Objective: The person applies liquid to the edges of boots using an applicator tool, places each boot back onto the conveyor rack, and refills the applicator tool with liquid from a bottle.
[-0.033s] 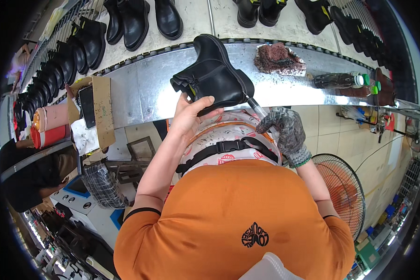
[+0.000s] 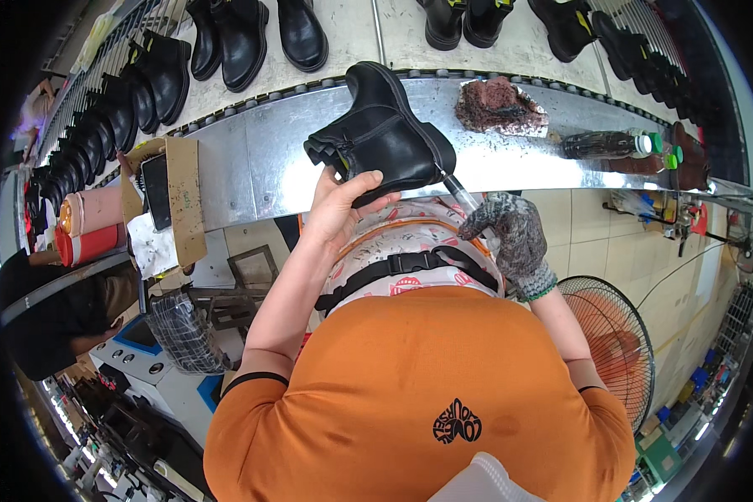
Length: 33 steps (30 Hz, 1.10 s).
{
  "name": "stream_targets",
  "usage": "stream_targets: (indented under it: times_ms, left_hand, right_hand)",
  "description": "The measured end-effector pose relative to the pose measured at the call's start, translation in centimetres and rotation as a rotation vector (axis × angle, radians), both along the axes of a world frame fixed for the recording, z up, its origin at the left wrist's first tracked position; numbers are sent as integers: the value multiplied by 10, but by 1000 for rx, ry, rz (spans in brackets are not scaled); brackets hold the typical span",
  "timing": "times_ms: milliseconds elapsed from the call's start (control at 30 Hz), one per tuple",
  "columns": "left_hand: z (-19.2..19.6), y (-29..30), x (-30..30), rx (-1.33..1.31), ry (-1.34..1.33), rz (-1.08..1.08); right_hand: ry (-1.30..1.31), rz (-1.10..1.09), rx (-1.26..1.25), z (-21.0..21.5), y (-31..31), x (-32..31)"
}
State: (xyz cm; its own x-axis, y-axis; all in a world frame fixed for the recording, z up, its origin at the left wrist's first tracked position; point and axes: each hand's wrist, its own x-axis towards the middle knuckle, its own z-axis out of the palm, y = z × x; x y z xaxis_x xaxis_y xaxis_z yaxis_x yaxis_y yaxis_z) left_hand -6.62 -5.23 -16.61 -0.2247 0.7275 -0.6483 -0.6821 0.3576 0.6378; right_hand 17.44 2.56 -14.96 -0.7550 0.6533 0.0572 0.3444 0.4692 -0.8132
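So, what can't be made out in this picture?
All in the head view:
Held boot: far side, turned away from the camera.
Tool: grip end, covered by the gloved right hand.
Left hand: some fingers, hidden by the boot.
Top boots: upper parts, cut off by the upper edge.

Over the long silver metal ledge (image 2: 263, 159), we see the black leather ankle boot (image 2: 385, 142) between the rectangular brown cardboard box (image 2: 188, 201), at left, and the lumpy reddish-brown mass (image 2: 495, 100), at right. Farther right lies the cylindrical white-capped plastic bottle (image 2: 602, 145). Behind, other black boots (image 2: 240, 42) stand on the pale flat surface (image 2: 351, 42).
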Motion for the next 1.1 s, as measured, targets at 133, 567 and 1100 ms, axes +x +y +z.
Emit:
stream_targets:
  times_ms: [133, 567, 1100]
  left_hand:
    - [0, 2, -1, 38, -46, 58]
    - [1, 4, -11, 123, -260, 121]
    - [1, 27, -29, 185, -220, 136]
  right_hand:
    - [68, -7, 123, -7, -2, 2]
    - [15, -13, 280, -13, -8, -2]
    - [620, -783, -453, -66, -12, 4]
